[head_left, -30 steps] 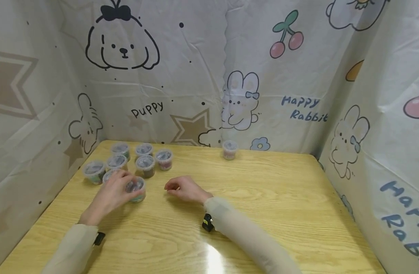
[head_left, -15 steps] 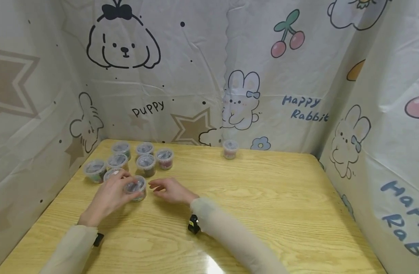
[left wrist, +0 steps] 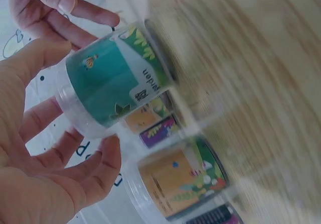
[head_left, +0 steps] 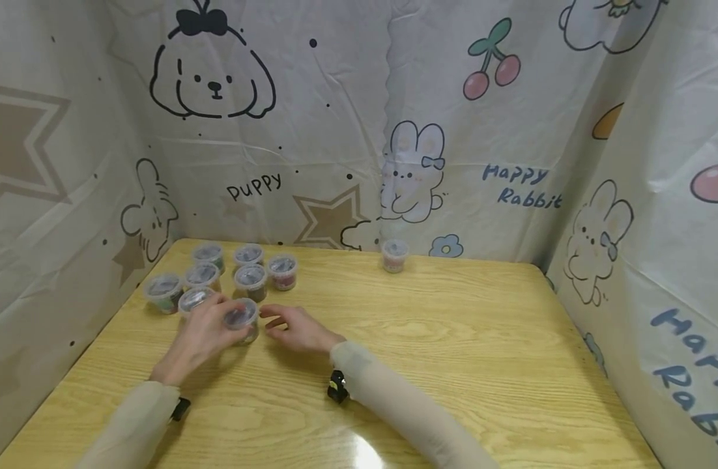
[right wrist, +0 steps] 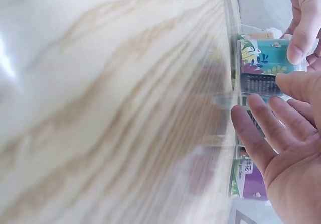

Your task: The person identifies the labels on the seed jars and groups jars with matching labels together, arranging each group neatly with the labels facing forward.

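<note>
My left hand point(head_left: 203, 332) grips a clear lidded plastic tub point(head_left: 242, 319) by its upper part. In the left wrist view the tub point(left wrist: 118, 78) shows a teal label with the word "garden", and the thumb and fingers of my left hand point(left wrist: 55, 153) lie around its clear lid. My right hand point(head_left: 300, 329) is just right of that tub, holding nothing. Seen from the right wrist, my right hand point(right wrist: 293, 148) has its fingers spread and fairly straight, and its thumb tip overlaps the lower edge of the teal tub point(right wrist: 266, 58).
Several similar tubs cluster at the back left, among them an orange-labelled one point(left wrist: 178, 179) and a purple-labelled one point(right wrist: 251, 181). A lone tub point(head_left: 395, 255) stands at the back edge. Printed cloth point(head_left: 330, 85) surrounds the wooden table point(head_left: 453, 352).
My right hand has moved left to beside the held tub, its fingers opening out. My left hand has shifted slightly right with the tub, away from the cluster.
</note>
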Demonstrator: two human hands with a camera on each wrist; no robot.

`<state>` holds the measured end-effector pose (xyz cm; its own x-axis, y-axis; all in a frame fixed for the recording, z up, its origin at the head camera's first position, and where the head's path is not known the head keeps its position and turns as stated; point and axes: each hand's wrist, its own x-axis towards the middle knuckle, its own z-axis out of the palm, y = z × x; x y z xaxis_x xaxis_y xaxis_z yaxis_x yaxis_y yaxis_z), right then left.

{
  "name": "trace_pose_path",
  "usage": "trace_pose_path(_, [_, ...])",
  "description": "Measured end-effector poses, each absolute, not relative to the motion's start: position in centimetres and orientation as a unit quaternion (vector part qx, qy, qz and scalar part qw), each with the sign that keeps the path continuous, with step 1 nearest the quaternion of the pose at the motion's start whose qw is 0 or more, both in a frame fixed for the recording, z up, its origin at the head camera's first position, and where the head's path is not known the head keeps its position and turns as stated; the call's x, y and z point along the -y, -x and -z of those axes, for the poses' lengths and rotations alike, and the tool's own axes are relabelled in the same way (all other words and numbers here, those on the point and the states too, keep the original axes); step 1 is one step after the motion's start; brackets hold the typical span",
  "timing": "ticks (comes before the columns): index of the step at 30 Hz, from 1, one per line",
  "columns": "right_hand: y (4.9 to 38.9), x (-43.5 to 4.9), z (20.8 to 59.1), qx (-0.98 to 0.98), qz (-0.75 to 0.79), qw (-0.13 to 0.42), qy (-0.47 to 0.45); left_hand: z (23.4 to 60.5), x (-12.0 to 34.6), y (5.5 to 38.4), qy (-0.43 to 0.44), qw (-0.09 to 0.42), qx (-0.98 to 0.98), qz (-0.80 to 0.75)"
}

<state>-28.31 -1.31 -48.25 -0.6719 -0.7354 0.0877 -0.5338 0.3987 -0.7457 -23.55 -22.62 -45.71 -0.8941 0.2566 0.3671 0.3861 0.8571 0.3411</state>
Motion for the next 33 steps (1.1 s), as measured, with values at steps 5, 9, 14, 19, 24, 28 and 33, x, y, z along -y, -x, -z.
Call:
trace_pose_path(5, [28.2,0.5,48.1,-0.815,0.431,0.118,0.368,45.6,21.5,24.1,0.172,0.196,0.936,0.235])
trace_pose_path(9, [28.2,-0.1,47.9,-0.807,0.459,0.097,0.358,45.2,20.4,24.8,0.175,0.224,0.923,0.260])
trace_pose_path(14, [28.1,-0.9,47.4,-0.804,0.484,0.067,0.339,44.5,18.4,25.4,0.160,0.250,0.911,0.287])
trace_pose_path(19, [28.2,-1.9,47.1,-0.801,0.518,0.023,0.299,44.1,15.9,25.7,0.164,0.299,0.888,0.308])
trace_pose_path(24, [28.2,-3.0,47.2,-0.776,0.567,-0.006,0.277,44.0,13.5,25.9,0.179,0.337,0.874,0.299])
trace_pose_path(28, [28.1,-4.0,47.5,-0.766,0.594,-0.028,0.245,44.0,11.7,25.9,0.196,0.348,0.875,0.272])
trace_pose_path(33, [28.0,-5.4,47.7,-0.769,0.602,-0.041,0.211,44.2,10.0,25.9,0.209,0.334,0.877,0.276])
